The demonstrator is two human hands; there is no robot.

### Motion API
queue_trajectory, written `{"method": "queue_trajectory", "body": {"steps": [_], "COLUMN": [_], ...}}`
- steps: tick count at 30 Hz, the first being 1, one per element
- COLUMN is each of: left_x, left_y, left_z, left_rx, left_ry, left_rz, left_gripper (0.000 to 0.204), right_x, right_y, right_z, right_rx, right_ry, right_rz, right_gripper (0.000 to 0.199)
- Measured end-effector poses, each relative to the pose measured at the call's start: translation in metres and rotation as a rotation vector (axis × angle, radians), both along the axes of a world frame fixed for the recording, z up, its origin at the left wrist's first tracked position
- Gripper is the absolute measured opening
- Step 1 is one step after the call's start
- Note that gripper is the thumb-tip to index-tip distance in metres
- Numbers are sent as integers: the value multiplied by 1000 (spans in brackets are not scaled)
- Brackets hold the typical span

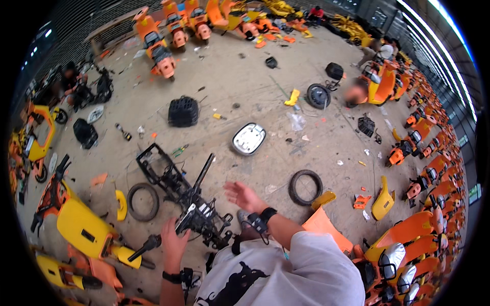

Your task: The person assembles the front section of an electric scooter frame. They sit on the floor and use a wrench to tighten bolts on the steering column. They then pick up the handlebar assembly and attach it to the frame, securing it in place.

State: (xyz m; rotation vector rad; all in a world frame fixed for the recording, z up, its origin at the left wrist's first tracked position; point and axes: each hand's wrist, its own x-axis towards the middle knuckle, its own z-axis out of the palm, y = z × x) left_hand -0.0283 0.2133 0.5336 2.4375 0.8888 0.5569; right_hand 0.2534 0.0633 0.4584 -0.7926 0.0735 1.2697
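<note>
A stripped black scooter frame (pixel 176 183) lies on the floor in front of me, with bare tubes, wiring and a handlebar (pixel 205 173) across its near end. My left hand (pixel 174 239) is closed around the handlebar, just inboard of the black grip (pixel 145 247). To the right of the frame, my right hand (pixel 242 197) hovers with its fingers apart and nothing in it. Both wrists carry black straps with small devices. Part of the handlebar is hidden behind my left hand.
Loose tyres (pixel 143 202) (pixel 305 187) lie on either side. A silver-topped oval part (pixel 249 138), a black box (pixel 183 111) and a wheel (pixel 319 96) lie farther out. A yellow scooter (pixel 84 224) stands left; rows of orange scooters (pixel 416 232) line the right. Other people (pixel 71 84) work at a distance.
</note>
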Motion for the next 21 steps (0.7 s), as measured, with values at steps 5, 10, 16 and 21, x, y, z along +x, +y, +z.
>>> {"method": "queue_trajectory", "body": {"steps": [5,10,16,21], "left_x": [-3,-10,-19,-29], "left_y": [1,-2,-6,-16], "left_z": [-3,-3,-2,4], "left_rx": [79,67,49,32], "left_ry": [-11,-15,-5,-18], "left_rz": [-22,5,0,36], "left_gripper": [57,57,59,58], "right_x": [7,-3,-12,-17], "right_y": [-2,7,20,51], "right_z": [46,46,37,26], "right_rx": [205,134,-300,-254], "right_ry": [175,107,-296,-521], "right_rz": [-64,-65,-77,17], "right_gripper": [39,32,31,31]}}
